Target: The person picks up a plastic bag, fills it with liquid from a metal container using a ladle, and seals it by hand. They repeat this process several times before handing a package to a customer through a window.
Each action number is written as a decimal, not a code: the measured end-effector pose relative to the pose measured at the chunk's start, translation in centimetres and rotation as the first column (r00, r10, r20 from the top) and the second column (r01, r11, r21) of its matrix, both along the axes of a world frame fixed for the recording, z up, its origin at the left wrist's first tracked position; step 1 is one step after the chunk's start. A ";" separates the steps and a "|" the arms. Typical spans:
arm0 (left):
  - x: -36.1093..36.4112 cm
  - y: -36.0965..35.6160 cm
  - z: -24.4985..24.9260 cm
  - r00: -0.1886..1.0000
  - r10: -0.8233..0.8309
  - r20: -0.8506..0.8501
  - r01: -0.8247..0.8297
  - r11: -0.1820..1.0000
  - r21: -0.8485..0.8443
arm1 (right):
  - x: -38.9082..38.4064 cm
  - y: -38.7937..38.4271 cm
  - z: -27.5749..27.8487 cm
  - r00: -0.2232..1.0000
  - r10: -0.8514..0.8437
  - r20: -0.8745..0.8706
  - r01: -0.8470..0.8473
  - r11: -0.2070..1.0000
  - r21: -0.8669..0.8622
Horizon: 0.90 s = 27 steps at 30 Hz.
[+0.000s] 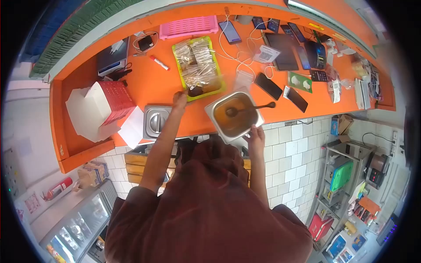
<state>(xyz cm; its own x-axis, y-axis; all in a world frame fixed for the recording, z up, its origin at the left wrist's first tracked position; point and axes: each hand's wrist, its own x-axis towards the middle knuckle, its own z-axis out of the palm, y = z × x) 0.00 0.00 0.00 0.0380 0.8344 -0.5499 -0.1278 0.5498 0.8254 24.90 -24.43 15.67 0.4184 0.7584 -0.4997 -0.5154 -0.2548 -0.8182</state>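
Observation:
My right hand (256,135) grips the near right edge of a square steel food pan (216,123), which is tilted at the counter's front edge. Brown-orange liquid lies in the pan, and a dark ladle (258,106) rests in it with its handle over the right rim. At the near left corner of a yellow-green plastic basket (189,98), my left hand (179,100) is closed on the rim. Several clear plastic packets (199,63) fill most of that basket. Close to my left forearm sits a steel lid (154,122) with a recessed handle.
Red-and-white cartons (116,103) stand at the left. Behind are a pink basket (188,28) and a red marker (159,62). Phones, among them a black phone (268,86), a tablet (282,52), and white cables (245,61) spread over the right side of the orange counter (144,90).

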 end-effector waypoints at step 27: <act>-1.2 7.8 10.1 0.670 0.264 -0.694 0.384 0.677 0.628 | -2.3 35.7 -5.7 0.437 0.420 0.796 -0.754 0.653 0.070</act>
